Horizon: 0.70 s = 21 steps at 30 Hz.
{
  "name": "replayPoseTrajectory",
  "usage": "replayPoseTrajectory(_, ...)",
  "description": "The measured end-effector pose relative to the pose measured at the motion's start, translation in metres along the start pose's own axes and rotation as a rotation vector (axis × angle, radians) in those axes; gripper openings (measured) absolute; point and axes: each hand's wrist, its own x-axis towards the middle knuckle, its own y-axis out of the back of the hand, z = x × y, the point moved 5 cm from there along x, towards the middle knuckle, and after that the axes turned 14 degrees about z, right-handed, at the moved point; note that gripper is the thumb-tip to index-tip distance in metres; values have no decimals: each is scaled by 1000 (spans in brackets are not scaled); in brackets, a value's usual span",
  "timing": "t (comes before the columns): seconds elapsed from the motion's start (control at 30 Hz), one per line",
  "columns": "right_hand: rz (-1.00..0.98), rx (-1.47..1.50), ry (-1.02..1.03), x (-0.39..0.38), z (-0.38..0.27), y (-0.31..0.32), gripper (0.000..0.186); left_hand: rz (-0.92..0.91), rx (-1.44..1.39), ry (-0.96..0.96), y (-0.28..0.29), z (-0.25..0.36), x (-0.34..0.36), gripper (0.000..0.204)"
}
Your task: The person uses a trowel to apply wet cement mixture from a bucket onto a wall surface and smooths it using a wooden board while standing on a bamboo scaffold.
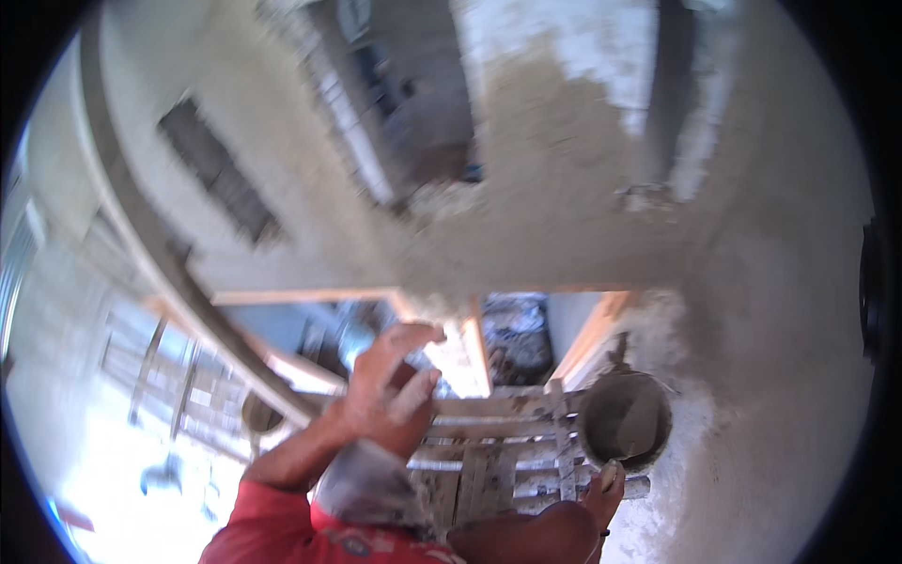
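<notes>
My left hand (390, 390) is raised in front of the plastered wall (554, 141), with thumb and fingers apart and nothing visible between them. Lower right, my right hand (601, 500) is closed around the handle of a trowel (639, 428). The trowel's grey blade reaches into a round dark bucket (584, 428), which holds grey mortar. Below my left wrist is a greyish-white cloth-like thing (368, 484), blurred.
A slatted wooden platform (498, 430) lies below my hands. Wood-framed openings (517, 329) sit low in the wall, and a tall opening (427, 103) higher up shows a person beyond. A long board (136, 221) runs down the left. Another bucket (260, 414) is at lower left.
</notes>
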Motion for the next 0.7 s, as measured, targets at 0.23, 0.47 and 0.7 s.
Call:
replayPoseTrajectory(0.23, 169, -218, -39, 13, 31, -2, 49, 315, 224, 768, 117, -61, -156, 33)
replayPoseTrajectory(0.47, 85, -455, 149, 5, -4, -29, 39, 1018, 395, 1979, 213, -115, -455, 44)
replayPoseTrajectory(0.7, 5, -366, 309, 85, 90, 4, 37, 94, 821, 1156, 271, -194, -461, 100)
